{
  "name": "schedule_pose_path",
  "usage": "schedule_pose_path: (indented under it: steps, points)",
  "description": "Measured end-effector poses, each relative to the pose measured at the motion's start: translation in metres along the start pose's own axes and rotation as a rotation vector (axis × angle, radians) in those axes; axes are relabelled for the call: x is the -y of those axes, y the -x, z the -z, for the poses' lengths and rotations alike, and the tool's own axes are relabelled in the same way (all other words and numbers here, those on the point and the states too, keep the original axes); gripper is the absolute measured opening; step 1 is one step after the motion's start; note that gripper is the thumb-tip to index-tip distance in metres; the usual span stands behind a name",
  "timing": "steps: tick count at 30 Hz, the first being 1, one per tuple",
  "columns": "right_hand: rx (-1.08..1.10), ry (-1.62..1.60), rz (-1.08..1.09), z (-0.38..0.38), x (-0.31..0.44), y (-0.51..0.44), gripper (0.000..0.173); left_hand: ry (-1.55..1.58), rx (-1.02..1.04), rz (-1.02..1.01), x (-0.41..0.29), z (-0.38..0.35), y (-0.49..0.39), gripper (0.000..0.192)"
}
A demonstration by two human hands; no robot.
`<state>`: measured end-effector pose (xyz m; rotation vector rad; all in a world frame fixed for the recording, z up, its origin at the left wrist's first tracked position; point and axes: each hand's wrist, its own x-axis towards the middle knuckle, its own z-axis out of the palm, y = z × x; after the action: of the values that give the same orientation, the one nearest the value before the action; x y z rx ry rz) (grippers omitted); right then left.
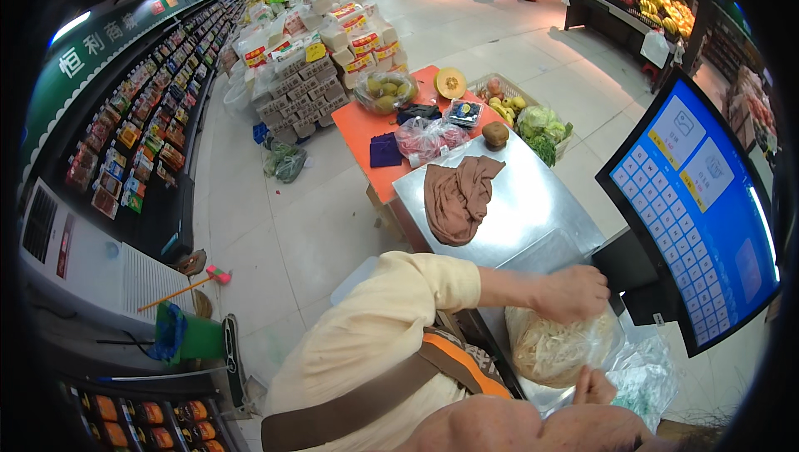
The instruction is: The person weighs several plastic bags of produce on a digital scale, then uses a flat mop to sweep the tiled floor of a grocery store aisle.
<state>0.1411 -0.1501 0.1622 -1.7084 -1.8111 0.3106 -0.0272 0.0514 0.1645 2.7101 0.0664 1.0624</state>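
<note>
On the metal scale tray (543, 246) lies a clear plastic bag (552, 346) filled with pale strands, perhaps bean sprouts or noodles. My left hand (573, 293) reaches over the bag with curled fingers and appears to grip its upper part beside the screen's post. Low at the bag's near side, my right hand (593, 386) pinches the plastic between thumb and fingers; most of that arm is hidden. Loose clear plastic (643, 377) lies next to the right hand. A touch screen (693, 215) with an on-screen keyboard and two product tiles stands just beyond the hands.
A brown cloth (460, 199) and a round brown fruit (495, 135) lie on the steel table (530, 193). Bagged fruit (386, 91), a cut melon (450, 83) and other produce sit on the orange tabletop (356, 121). A produce crate (565, 146) stands alongside. A green bin (200, 333) is on the floor.
</note>
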Motion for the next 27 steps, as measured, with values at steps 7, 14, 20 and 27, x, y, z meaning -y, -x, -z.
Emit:
schedule_pose_path:
  steps: [7,14,20,27]
  points:
    - [-0.325,-0.216,0.025,-0.004,0.007,-0.015,0.032,0.001,-0.042,0.082,-0.001,-0.004,0.020,0.014]
    - [-0.251,-0.902,-0.370,-0.029,0.012,-0.030,0.017,0.051,-0.238,0.066,-0.042,0.012,-0.003,0.018]
    - [-0.590,-0.583,-0.113,-0.057,0.021,-0.029,0.028,0.298,-0.274,-0.007,-0.068,0.003,-0.014,0.018]
    - [-0.438,-0.614,-0.202,-0.048,0.022,-0.013,0.004,0.651,-0.008,0.385,-0.042,-0.005,-0.013,0.013]
